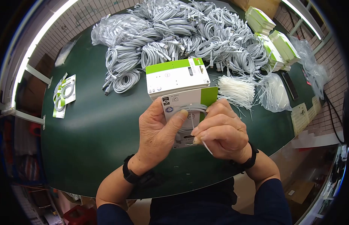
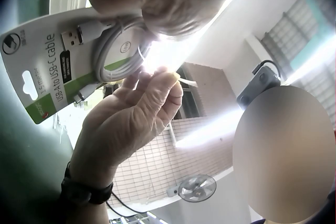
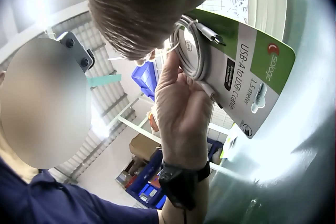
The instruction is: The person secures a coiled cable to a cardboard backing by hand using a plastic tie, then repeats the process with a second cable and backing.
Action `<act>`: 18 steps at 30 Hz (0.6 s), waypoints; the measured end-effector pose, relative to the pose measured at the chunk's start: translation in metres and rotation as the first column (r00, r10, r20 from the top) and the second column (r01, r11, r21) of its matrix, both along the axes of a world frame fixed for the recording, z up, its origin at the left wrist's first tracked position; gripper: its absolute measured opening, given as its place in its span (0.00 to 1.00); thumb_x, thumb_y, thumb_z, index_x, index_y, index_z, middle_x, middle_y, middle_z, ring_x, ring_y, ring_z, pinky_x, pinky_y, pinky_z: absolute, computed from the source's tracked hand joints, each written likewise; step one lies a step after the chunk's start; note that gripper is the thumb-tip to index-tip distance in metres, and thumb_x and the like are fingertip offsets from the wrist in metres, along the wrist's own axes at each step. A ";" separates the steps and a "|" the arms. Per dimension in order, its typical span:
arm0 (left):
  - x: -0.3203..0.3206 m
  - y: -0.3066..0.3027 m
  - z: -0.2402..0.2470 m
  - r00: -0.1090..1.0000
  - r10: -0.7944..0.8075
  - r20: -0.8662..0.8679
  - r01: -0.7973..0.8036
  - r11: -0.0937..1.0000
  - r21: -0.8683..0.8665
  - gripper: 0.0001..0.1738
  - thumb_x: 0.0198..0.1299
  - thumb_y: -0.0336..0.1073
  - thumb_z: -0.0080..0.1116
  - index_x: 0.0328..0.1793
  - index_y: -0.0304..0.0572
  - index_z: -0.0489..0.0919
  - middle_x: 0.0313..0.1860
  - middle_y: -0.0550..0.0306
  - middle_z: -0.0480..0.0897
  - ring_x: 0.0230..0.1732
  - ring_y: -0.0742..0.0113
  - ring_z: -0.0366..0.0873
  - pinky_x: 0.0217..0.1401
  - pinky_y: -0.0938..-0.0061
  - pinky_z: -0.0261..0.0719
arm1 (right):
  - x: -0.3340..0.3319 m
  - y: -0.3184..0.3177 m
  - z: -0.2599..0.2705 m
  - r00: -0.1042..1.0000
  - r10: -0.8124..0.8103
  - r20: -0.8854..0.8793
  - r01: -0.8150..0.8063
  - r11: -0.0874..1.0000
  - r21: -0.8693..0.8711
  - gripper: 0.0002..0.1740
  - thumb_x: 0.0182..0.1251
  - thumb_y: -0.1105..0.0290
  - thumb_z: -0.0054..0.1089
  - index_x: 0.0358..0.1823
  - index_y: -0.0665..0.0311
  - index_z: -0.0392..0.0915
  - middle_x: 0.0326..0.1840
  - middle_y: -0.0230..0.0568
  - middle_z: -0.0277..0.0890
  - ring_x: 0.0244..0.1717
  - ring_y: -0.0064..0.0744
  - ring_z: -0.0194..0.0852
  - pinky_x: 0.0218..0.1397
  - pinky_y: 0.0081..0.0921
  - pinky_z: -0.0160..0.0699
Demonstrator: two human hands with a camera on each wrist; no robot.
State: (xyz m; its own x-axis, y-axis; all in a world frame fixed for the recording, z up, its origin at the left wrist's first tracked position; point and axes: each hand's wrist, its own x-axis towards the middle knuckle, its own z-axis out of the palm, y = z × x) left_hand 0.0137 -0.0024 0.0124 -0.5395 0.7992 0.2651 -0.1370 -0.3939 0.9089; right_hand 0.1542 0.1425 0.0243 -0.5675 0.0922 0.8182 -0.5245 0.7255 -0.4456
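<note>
My left hand (image 1: 157,129) grips a white-and-green packaging card (image 3: 260,66), its thumb pressing on the coil at the card's middle. On the card lies a coiled grey-white USB-A to USB-C cable (image 3: 195,58), both plugs showing on the printed side in the wrist views. A thin white cable tie (image 1: 207,147) loops at the coil. With thumb and fingertips my right hand (image 1: 225,129) pinches this tie, and its tail sticks out below the fingers. Just behind the held card sits a stack of similar cards (image 1: 174,79), which the held card partly overlaps in the head view.
A big heap of bundled grey cables (image 1: 174,30) covers the back of the green table (image 1: 107,150). Loose white cable ties (image 1: 236,91) lie right of the card stack, near a phone (image 1: 290,85). Carded cables (image 1: 64,95) lie left; more card stacks (image 1: 273,50) stand back right.
</note>
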 end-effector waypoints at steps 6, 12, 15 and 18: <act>0.005 0.001 0.002 1.000 -0.008 0.005 0.008 0.998 -0.057 0.18 0.77 0.25 0.61 0.70 0.30 0.79 0.61 0.50 0.88 0.60 0.71 0.85 0.67 0.70 0.83 | -0.003 0.002 0.001 0.994 -0.095 -0.058 0.086 0.987 -0.133 0.15 0.61 0.83 0.79 0.43 0.63 0.80 0.39 0.43 0.89 0.37 0.33 0.85 0.39 0.28 0.82; 0.006 0.001 -0.003 1.000 -0.014 -0.016 0.012 0.997 -0.075 0.19 0.77 0.27 0.62 0.71 0.30 0.78 0.62 0.49 0.88 0.61 0.70 0.85 0.67 0.70 0.83 | -0.002 0.014 0.002 0.984 -0.179 0.021 0.180 0.983 -0.047 0.14 0.64 0.85 0.75 0.49 0.67 0.84 0.42 0.46 0.88 0.39 0.37 0.86 0.43 0.32 0.83; 0.004 0.001 -0.005 0.999 -0.023 -0.045 0.019 0.996 -0.091 0.22 0.77 0.27 0.63 0.73 0.30 0.77 0.64 0.47 0.87 0.63 0.67 0.85 0.70 0.69 0.81 | -0.006 0.016 0.002 0.969 -0.248 -0.013 0.249 0.966 0.071 0.15 0.64 0.86 0.75 0.50 0.69 0.84 0.44 0.47 0.88 0.39 0.38 0.86 0.45 0.34 0.84; 0.007 0.001 -0.007 0.998 -0.021 -0.063 0.014 0.995 -0.101 0.21 0.77 0.27 0.63 0.73 0.29 0.77 0.64 0.47 0.87 0.63 0.68 0.85 0.70 0.69 0.81 | -0.011 0.020 -0.003 0.964 -0.255 -0.073 0.263 0.954 0.145 0.17 0.60 0.86 0.75 0.50 0.68 0.86 0.44 0.46 0.87 0.38 0.39 0.85 0.41 0.31 0.84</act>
State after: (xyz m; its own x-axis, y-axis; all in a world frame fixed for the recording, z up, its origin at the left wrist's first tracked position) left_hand 0.0204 -0.0012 0.0051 -0.5097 0.8326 0.2168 -0.0835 -0.2987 0.9507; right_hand 0.1433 0.1621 0.0214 -0.4959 0.1028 0.8623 -0.3293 0.8965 -0.2963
